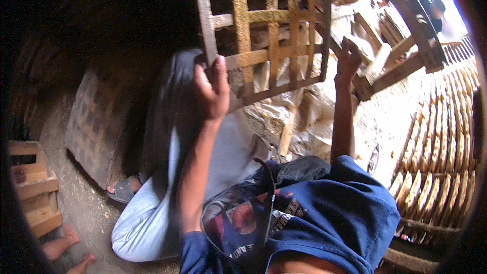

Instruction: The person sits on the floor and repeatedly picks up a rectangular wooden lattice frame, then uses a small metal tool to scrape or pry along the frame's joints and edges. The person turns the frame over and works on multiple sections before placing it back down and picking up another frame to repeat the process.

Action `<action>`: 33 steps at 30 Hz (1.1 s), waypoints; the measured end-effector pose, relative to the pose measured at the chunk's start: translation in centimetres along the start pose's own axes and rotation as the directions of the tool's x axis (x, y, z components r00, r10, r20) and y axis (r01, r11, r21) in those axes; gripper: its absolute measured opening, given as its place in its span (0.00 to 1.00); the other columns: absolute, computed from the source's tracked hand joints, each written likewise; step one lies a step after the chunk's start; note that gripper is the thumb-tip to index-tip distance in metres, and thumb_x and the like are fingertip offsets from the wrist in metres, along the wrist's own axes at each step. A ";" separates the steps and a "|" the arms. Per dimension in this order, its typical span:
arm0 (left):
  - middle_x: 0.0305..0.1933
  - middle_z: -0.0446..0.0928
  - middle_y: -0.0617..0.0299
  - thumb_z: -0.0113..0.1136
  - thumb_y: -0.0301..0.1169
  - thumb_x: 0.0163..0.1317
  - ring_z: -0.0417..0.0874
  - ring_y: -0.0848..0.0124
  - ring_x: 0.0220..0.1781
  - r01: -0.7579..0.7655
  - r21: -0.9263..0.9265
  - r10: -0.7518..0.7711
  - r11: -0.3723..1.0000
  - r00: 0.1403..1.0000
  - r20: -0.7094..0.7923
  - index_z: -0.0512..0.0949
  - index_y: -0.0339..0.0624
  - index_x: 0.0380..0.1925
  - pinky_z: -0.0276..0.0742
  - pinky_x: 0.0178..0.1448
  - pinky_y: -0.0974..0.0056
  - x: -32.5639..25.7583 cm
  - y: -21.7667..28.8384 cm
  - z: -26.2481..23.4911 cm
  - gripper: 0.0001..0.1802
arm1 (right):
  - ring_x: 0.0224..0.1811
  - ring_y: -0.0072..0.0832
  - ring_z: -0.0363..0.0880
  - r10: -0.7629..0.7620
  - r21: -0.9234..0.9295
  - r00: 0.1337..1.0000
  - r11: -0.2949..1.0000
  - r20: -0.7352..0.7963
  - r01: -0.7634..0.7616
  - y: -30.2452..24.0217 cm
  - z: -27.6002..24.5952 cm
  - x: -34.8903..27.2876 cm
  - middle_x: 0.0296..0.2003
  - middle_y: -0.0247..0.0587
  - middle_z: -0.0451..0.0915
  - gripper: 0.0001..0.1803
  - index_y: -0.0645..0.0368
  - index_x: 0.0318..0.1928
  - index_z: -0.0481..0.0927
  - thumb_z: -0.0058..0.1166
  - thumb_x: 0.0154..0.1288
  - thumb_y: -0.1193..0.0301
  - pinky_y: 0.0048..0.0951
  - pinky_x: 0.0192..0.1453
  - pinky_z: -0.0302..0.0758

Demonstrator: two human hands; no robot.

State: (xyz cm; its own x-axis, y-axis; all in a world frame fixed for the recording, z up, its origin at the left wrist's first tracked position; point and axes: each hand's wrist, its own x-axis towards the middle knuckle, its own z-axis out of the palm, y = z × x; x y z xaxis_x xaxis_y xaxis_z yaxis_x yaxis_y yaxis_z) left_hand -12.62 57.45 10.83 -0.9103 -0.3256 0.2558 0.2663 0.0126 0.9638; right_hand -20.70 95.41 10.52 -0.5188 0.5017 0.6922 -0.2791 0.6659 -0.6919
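A wooden crate [33, 187] with slatted sides stands at the far left on the dirt floor [86, 208], its contents too dark to make out, with a bare foot [61, 243] just beside it. Next to it a dark woven panel [96, 122] leans upright against the shadowed wall. Toward the middle, another person in a pale blue garment [152, 213] crouches low, one sandalled foot [122, 189] showing at the hem.

Above that figure, the person wearing the camera lifts a latticed bamboo rack [264, 35] overhead with both arms raised. The left hand [212, 87] is wrapped around the rack's lower left corner, thumb and fingers closed over the frame. The right hand [349, 57] is clenched on the rack's right edge, near a slanting timber beam [401, 66]. The rack hangs tilted, clear of the floor, and its open squares look bare: nothing can be seen resting on it.

Judged from the grip and the tilt, the work in hand is carrying or turning the empty rack. Any next move calls for both hands to keep hold together, so that the frame clears the crouching person and the beams.

At the right, a wide drying tray [441, 137] holds close rows of pale flat pieces laid side by side, filling it nearly to the rim.
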 end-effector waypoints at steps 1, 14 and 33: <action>0.30 0.78 0.62 0.57 0.41 0.74 0.76 0.75 0.30 0.004 -0.007 -0.004 1.000 1.000 0.000 0.74 0.35 0.43 0.73 0.35 0.64 0.1 0.0 -0.1 0.17 | 0.47 0.25 0.81 -0.109 -0.003 0.991 0.994 0.078 0.109 -0.1 -0.5 -0.5 0.44 0.40 0.86 0.19 0.63 0.53 0.84 0.59 0.72 0.60 0.31 0.54 0.77; 0.22 0.67 0.68 0.61 0.48 0.70 0.65 0.81 0.14 0.172 -0.090 -0.168 0.981 0.984 0.053 0.70 0.46 0.43 0.59 0.15 0.73 -1.4 6.0 -4.6 0.19 | 0.18 0.13 0.65 0.316 0.119 0.916 0.928 0.246 -0.353 -5.5 -0.4 -5.1 0.20 0.23 0.72 0.21 0.54 0.32 0.82 0.48 0.77 0.54 0.23 0.21 0.62; 0.16 0.68 0.66 0.64 0.38 0.69 0.72 0.72 0.15 0.049 0.787 0.606 0.615 0.610 -0.511 0.74 0.45 0.36 0.65 0.19 0.66 -6.7 22.5 -29.8 0.11 | 0.69 0.37 0.69 -0.462 0.600 0.393 0.696 0.795 -0.395 -36.8 21.6 -16.5 0.69 0.55 0.68 0.39 0.65 0.74 0.60 0.55 0.74 0.53 0.30 0.66 0.70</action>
State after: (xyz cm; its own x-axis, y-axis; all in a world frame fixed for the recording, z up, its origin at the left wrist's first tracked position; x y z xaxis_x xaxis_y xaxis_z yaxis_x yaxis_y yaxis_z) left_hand 8.89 31.75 28.52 -0.2320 -0.6737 0.7017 -0.1302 0.7364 0.6639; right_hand -19.36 50.67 20.17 -0.7174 -0.5495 0.4283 -0.4739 -0.0657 -0.8781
